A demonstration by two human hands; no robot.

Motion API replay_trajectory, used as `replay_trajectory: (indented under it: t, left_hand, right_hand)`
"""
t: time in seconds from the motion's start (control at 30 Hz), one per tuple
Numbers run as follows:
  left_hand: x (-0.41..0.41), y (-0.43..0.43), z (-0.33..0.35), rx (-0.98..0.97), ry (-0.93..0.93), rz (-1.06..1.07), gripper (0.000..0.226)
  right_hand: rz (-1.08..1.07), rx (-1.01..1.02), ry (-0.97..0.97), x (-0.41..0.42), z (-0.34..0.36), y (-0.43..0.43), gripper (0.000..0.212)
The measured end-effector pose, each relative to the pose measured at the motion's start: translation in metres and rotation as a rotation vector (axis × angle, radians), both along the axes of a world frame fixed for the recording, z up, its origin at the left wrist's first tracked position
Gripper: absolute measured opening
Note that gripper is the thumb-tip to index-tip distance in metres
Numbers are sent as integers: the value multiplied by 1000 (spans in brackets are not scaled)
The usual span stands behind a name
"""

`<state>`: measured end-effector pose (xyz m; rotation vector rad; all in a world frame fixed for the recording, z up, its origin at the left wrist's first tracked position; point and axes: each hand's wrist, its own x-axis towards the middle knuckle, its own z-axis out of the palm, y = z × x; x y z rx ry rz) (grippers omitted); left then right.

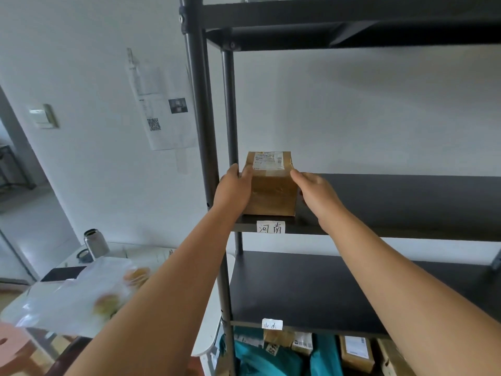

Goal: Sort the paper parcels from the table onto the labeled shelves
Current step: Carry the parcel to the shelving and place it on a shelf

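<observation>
A brown cardboard parcel (272, 189) with a white shipping label on top stands at the left end of the middle black shelf (393, 204), right above a handwritten paper label (270, 227). My left hand (234, 189) presses against its left side and my right hand (315, 189) against its right side, so both hands grip it. The shelf below (311, 291) is bare and carries a second paper label (272, 324) on its front edge. Several more brown parcels (353, 351) lie under that shelf at the bottom of the view.
Black shelf posts (202, 131) stand just left of the parcel. A white table (113, 256) at lower left holds a metal bottle (95, 244) and a clear plastic bag (81, 291). Teal bags (257, 359) lie among the lower parcels. Papers (160, 104) hang on the wall.
</observation>
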<state>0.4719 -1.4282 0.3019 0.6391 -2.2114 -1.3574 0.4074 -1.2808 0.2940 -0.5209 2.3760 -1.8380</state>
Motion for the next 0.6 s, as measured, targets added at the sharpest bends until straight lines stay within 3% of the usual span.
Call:
replay_trajectory:
  t: [0.17, 0.33, 0.6]
  left_hand:
    - [19, 20, 2, -263, 146, 42, 50]
    - [22, 54, -11, -436, 285, -74, 39]
    - [6, 164, -60, -474, 270, -380, 39]
  right_hand:
    - [-91, -21, 38, 16, -1, 16, 45]
    - [-219, -64, 110, 33, -18, 51, 40]
    - [-489, 221, 214, 60, -65, 177, 38]
